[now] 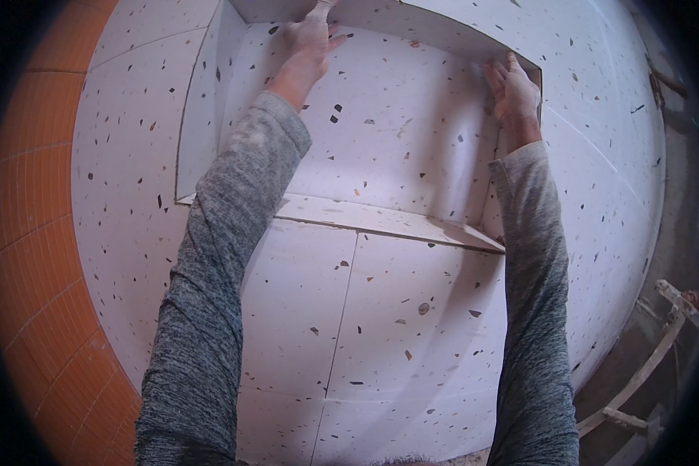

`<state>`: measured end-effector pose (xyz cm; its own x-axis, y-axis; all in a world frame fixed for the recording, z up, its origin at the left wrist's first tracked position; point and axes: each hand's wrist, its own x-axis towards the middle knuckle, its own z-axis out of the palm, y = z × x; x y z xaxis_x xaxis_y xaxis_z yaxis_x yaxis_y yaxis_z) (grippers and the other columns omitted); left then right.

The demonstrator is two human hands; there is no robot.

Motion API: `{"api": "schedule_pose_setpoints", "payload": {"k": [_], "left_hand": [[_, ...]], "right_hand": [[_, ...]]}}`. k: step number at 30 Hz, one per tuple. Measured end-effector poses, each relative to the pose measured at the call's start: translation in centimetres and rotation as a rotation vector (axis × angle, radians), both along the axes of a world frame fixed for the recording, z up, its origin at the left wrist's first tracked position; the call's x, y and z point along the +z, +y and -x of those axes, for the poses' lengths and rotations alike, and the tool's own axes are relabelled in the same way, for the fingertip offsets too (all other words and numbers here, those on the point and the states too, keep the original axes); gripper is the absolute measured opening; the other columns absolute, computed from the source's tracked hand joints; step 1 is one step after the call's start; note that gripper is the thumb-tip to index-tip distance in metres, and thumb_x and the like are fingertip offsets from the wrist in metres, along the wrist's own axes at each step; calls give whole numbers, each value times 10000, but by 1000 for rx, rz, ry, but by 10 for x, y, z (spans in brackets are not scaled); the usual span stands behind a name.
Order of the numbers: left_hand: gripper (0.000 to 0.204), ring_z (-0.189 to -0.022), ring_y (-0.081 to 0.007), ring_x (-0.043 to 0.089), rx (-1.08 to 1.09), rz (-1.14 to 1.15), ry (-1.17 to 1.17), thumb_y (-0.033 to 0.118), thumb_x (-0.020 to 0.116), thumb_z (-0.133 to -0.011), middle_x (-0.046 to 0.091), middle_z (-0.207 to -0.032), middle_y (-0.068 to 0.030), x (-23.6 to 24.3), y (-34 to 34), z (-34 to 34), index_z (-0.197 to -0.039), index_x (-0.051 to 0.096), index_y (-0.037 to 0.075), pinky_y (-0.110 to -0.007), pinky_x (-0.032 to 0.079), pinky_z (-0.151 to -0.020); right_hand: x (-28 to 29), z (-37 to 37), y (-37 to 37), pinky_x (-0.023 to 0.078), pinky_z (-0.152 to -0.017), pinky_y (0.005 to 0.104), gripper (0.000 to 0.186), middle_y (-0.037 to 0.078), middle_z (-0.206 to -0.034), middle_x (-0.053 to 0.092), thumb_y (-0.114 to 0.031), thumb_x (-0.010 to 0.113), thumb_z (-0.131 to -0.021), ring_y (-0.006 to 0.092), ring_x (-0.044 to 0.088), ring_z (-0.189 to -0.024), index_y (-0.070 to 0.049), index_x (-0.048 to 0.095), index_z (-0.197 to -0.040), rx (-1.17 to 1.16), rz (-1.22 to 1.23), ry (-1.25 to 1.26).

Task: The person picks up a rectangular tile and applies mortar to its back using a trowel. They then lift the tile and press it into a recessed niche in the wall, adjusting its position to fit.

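White terrazzo tiles with dark and brown chips line a rectangular recess point(380, 140) in a tiled wall. My left hand point(309, 45) reaches up to the top tile strip point(419, 33) of the recess, its fingers apart and partly cut off by the frame's upper edge. At the upper right corner, my right hand point(514, 87) has its fingers stretched upward against the recess's inner surfaces. I see nothing held in either hand. Below runs the recess's bottom ledge point(349, 211), also faced in terrazzo.
Larger terrazzo wall tiles point(412, 326) surround the recess, with thin joints between them. An orange ribbed block wall point(35, 225) stands at the left. On the lower right is a whitish, splattered frame of bars point(648, 361) beside a grey, rough surface.
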<state>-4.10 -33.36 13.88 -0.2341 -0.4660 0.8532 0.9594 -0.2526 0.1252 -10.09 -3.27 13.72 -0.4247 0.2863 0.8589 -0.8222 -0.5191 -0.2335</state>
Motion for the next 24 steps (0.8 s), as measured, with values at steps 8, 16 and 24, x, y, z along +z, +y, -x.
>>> {"api": "schedule_pose_setpoints", "payload": {"k": [8, 16, 24], "left_hand": [[709, -1155, -313, 608, -22, 34, 11, 370, 750, -942, 567, -1371, -135, -2, -3, 1, -1494, 446, 45, -448, 602, -826], [688, -1136, -305, 614, 73, 20, 10, 350, 744, -941, 608, -1320, -121, -2, -12, -2, -1485, 464, 37, -430, 579, -851], [667, -1117, -296, 620, 409, 14, 56, 331, 738, -940, 649, -1269, -106, -4, -18, 10, -1476, 482, 28, -412, 555, -876]], "right_hand": [[-3, -8, 0, 627, -954, 382, 508, 312, -1369, 554, -183, 551, -1075, 365, 675, -1138, 81, 412, -1486, -29, -21, -23], [-7, -15, -2, 638, -933, 397, 521, 346, -1409, 500, -164, 557, -1069, 380, 673, -1136, 101, 392, -1485, -17, -52, -27], [-2, -11, 3, 637, -939, 397, 523, 315, -1435, 501, -169, 552, -1071, 379, 670, -1143, 88, 389, -1496, -45, -25, -20]]}}
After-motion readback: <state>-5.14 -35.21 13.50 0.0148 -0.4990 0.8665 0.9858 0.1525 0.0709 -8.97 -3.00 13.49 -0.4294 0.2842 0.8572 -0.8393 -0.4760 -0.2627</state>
